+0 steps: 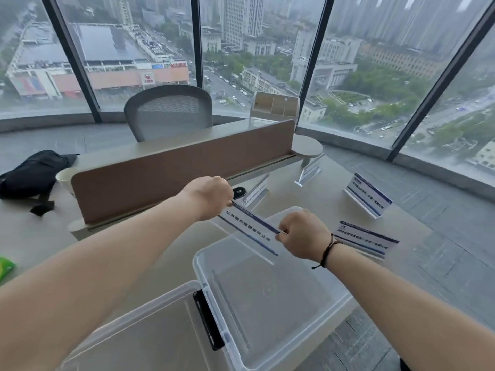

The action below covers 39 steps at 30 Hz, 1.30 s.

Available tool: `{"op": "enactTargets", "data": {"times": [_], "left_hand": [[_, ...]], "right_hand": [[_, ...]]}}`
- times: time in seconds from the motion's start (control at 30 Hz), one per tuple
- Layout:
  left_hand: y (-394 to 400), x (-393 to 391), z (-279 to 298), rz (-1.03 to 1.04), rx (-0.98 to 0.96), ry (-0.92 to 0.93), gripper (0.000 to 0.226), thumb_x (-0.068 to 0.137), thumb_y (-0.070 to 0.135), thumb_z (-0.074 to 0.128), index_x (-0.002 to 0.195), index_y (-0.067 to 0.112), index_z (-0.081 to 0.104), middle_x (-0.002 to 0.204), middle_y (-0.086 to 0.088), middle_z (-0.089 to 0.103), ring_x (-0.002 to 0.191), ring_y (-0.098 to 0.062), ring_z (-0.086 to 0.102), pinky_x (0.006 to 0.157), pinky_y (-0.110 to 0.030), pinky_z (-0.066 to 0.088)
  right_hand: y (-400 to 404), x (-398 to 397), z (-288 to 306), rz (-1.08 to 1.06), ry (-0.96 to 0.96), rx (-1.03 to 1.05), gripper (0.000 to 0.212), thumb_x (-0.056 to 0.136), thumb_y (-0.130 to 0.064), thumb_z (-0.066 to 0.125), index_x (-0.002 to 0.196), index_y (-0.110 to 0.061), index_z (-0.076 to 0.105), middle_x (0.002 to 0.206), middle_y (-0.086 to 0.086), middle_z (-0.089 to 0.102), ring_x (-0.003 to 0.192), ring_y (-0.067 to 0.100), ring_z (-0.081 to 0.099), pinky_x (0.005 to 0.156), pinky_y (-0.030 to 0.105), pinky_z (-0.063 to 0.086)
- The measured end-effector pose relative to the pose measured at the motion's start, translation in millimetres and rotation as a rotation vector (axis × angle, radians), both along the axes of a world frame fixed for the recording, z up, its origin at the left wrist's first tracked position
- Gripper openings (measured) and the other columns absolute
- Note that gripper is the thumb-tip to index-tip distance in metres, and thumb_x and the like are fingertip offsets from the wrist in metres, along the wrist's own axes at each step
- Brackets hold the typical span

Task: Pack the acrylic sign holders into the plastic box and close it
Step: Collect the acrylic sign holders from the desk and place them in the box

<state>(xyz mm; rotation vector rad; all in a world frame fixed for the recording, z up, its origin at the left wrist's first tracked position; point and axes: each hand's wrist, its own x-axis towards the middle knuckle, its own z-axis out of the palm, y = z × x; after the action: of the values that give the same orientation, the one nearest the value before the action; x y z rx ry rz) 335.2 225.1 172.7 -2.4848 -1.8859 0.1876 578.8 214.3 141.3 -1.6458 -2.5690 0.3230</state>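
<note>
An acrylic sign holder with a white and blue card hangs above the far end of the clear plastic box. My left hand grips its far end and my right hand grips its near end. The box stands open on the desk with nothing visible inside. Its clear lid with a black latch lies to the left of it. Other sign holders stay on the desk: one flat by my right wrist, one upright at the right, and two more further back.
A brown divider panel runs across the desk behind my hands. A black bag and a paper cup lie at the left, a green packet at the left edge. A grey mesh chair and windows stand beyond.
</note>
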Motion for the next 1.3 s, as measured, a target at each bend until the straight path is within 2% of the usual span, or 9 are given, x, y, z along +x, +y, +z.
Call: {"op": "enactTargets", "data": {"times": [0.2, 0.33, 0.43, 0.57, 0.67, 0.9, 1.0, 1.2, 1.3], "left_hand": [[-4.2, 34.6, -17.7, -0.150, -0.086, 0.083, 0.028, 0.103, 0.031, 0.043, 0.091, 0.016, 0.064, 0.103, -0.004, 0.059, 0.089, -0.025, 0.061, 0.072, -0.034, 0.049], [-3.5, 53.9, -31.6, -0.243, -0.114, 0.176, 0.028, 0.105, 0.032, 0.040, 0.103, 0.017, 0.063, 0.113, -0.004, 0.061, 0.103, -0.023, 0.060, 0.079, -0.029, 0.045], [-0.5, 66.7, -47.5, -0.280, -0.181, 0.247, 0.028, 0.106, 0.028, 0.038, 0.104, 0.016, 0.063, 0.115, -0.002, 0.060, 0.105, -0.022, 0.059, 0.074, -0.025, 0.038], [3.2, 75.5, -74.3, -0.276, -0.244, 0.212, 0.024, 0.103, 0.022, 0.043, 0.095, 0.017, 0.065, 0.113, -0.004, 0.062, 0.097, -0.025, 0.063, 0.076, -0.031, 0.049], [1.8, 80.1, -97.1, -0.272, -0.286, 0.238, 0.022, 0.102, 0.018, 0.045, 0.103, 0.015, 0.066, 0.115, -0.005, 0.061, 0.101, -0.025, 0.063, 0.076, -0.031, 0.047], [-0.1, 71.3, -148.9, -0.160, -0.383, 0.147, 0.022, 0.101, 0.021, 0.048, 0.093, 0.011, 0.067, 0.105, -0.010, 0.062, 0.089, -0.031, 0.064, 0.073, -0.037, 0.054], [-1.2, 68.7, -161.8, -0.145, -0.407, 0.141, 0.022, 0.101, 0.021, 0.050, 0.092, 0.011, 0.067, 0.102, -0.010, 0.061, 0.086, -0.032, 0.064, 0.071, -0.038, 0.054], [-5.8, 69.2, -179.8, -0.101, -0.466, 0.112, 0.027, 0.102, 0.026, 0.048, 0.105, 0.008, 0.069, 0.109, -0.012, 0.060, 0.094, -0.034, 0.063, 0.069, -0.034, 0.043], [-9.7, 66.7, -188.5, -0.081, -0.487, 0.087, 0.027, 0.102, 0.026, 0.048, 0.105, 0.008, 0.067, 0.110, -0.013, 0.059, 0.095, -0.034, 0.063, 0.073, -0.036, 0.046]], "right_hand": [[-45.6, 23.8, -19.7, -0.058, -0.013, -0.083, 0.033, 0.082, -0.021, 0.061, 0.057, -0.013, 0.042, 0.055, 0.003, 0.043, 0.056, 0.023, 0.041, 0.055, 0.036, 0.047], [-62.9, 31.7, -37.9, -0.124, 0.006, -0.139, 0.022, 0.080, -0.022, 0.060, 0.066, -0.007, 0.053, 0.062, 0.003, 0.049, 0.057, 0.021, 0.043, 0.051, 0.030, 0.041], [-73.7, 33.7, -51.8, -0.158, 0.010, -0.179, 0.029, 0.079, -0.021, 0.058, 0.056, -0.016, 0.041, 0.057, -0.002, 0.043, 0.057, 0.021, 0.042, 0.046, 0.023, 0.031], [-81.7, 33.3, -78.8, -0.221, 0.025, -0.262, 0.023, 0.074, -0.020, 0.057, 0.058, -0.016, 0.041, 0.063, 0.001, 0.050, 0.059, 0.023, 0.044, 0.048, 0.024, 0.034], [-85.8, 29.6, -96.6, -0.233, 0.011, -0.317, 0.023, 0.071, -0.018, 0.056, 0.058, -0.016, 0.038, 0.061, 0.004, 0.047, 0.056, 0.026, 0.043, 0.049, 0.026, 0.035], [-88.9, 14.6, -121.3, -0.240, -0.065, -0.405, 0.028, 0.076, -0.006, 0.052, 0.057, -0.015, 0.033, 0.056, 0.004, 0.037, 0.049, 0.020, 0.036, 0.048, 0.022, 0.032], [-89.0, 9.4, -130.6, -0.228, -0.096, -0.412, 0.029, 0.082, -0.006, 0.053, 0.059, -0.014, 0.037, 0.057, 0.004, 0.041, 0.060, 0.027, 0.050, 0.058, 0.028, 0.042], [-93.2, 2.4, -145.1, -0.193, -0.131, -0.448, 0.021, 0.084, -0.004, 0.052, 0.070, -0.010, 0.038, 0.060, 0.002, 0.036, 0.068, 0.029, 0.048, 0.062, 0.030, 0.039], [-96.5, 0.6, -147.4, -0.174, -0.152, -0.453, 0.032, 0.087, -0.004, 0.051, 0.063, -0.015, 0.032, 0.067, 0.005, 0.046, 0.072, 0.030, 0.052, 0.065, 0.030, 0.041]]}}
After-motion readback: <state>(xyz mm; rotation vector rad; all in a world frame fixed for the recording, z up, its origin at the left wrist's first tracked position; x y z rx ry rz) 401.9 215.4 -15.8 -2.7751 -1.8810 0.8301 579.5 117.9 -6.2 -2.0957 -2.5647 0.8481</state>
